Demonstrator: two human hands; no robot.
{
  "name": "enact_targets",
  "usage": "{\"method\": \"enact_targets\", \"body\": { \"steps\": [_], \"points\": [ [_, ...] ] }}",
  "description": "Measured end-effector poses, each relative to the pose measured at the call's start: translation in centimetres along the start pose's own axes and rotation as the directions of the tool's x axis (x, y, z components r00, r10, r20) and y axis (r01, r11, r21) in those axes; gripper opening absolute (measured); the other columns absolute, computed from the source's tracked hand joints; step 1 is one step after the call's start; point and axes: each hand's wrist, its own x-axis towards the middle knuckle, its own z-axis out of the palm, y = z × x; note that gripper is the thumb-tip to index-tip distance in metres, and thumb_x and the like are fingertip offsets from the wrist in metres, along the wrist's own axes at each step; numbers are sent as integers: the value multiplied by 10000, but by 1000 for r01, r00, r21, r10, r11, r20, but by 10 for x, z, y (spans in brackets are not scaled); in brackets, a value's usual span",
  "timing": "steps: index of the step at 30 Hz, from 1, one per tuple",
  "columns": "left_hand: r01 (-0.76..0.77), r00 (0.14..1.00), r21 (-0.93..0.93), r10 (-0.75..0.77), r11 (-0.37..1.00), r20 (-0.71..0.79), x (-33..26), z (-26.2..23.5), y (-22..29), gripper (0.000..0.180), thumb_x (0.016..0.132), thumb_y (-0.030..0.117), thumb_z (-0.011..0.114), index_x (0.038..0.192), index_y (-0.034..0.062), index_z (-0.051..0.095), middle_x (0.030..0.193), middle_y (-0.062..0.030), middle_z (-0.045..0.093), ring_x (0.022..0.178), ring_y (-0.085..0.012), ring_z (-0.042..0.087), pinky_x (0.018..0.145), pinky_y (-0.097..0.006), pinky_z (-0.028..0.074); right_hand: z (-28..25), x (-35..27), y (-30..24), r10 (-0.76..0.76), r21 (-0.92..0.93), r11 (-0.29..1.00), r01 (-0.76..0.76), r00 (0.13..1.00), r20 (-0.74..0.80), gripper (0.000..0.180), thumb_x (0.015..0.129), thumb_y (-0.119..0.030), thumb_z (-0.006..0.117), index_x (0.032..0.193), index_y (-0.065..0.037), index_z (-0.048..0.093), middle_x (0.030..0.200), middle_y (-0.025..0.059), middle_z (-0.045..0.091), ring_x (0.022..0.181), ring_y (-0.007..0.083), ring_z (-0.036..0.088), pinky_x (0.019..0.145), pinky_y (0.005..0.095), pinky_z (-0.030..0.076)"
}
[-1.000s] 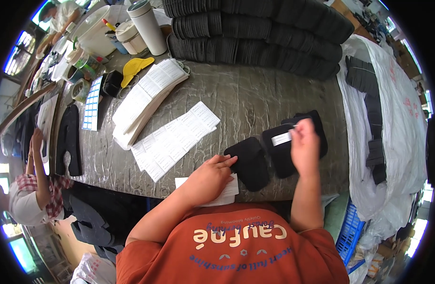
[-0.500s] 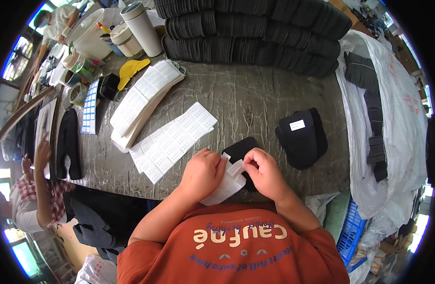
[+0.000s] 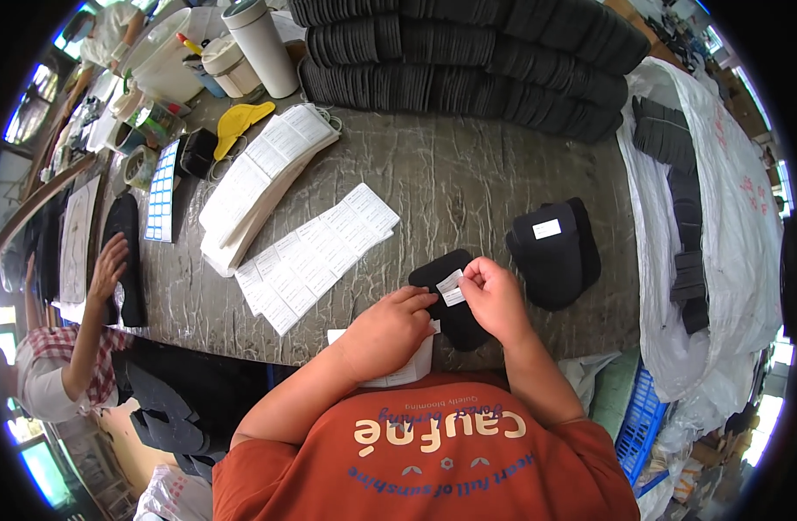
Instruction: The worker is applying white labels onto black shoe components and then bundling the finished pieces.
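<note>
A crinkled grey tabletop (image 3: pixel 468 174) carries the work. At its near edge lies a black foam insole (image 3: pixel 455 300); the right hand (image 3: pixel 496 300) pinches a small white sticker (image 3: pixel 451 287) over it, left hand (image 3: pixel 390 330) fingertips steadying. Best pressed down flat and square.

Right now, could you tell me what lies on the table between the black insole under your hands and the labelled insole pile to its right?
Nothing: the head view shows bare table between the black insole and the labelled insole pile.
</note>
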Motion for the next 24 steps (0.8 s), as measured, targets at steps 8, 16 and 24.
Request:
{"method": "enact_targets", "body": {
  "steps": [8, 16, 24],
  "points": [
    [9, 1000, -20, -10, 1000, -20, -1, 4, -1, 215, 849, 148, 658, 772, -48, 612, 1174, -207, 643, 1141, -342, 577, 999, -384, 454, 7, 1, -16, 63, -318, 944, -85, 995, -78, 83, 815, -96, 628, 813, -13, 618, 656, 99, 642, 568, 191, 613, 559, 330, 476],
    [-3, 998, -51, 0, 999, -56, -2, 6, -6, 213, 850, 145, 657, 776, -51, 620, 1169, -197, 644, 1113, -338, 577, 984, -387, 462, -9, 2, -26, 192, -185, 965, -186, 981, 11, 69, 844, -75, 621, 815, -16, 597, 636, 28, 615, 566, 85, 556, 526, 273, 425],
    [-13, 997, -29, 11, 999, -78, -3, 10, -7, 194, 841, 145, 659, 792, -41, 632, 1162, -183, 642, 1056, -319, 591, 951, -385, 468, -39, 4, -33, 214, 422, 868, -262, 964, 159, 79, 929, -79, 607, 858, -46, 613, 712, -51, 568, 580, 7, 466, 513, 184, 347]
  ]
}}
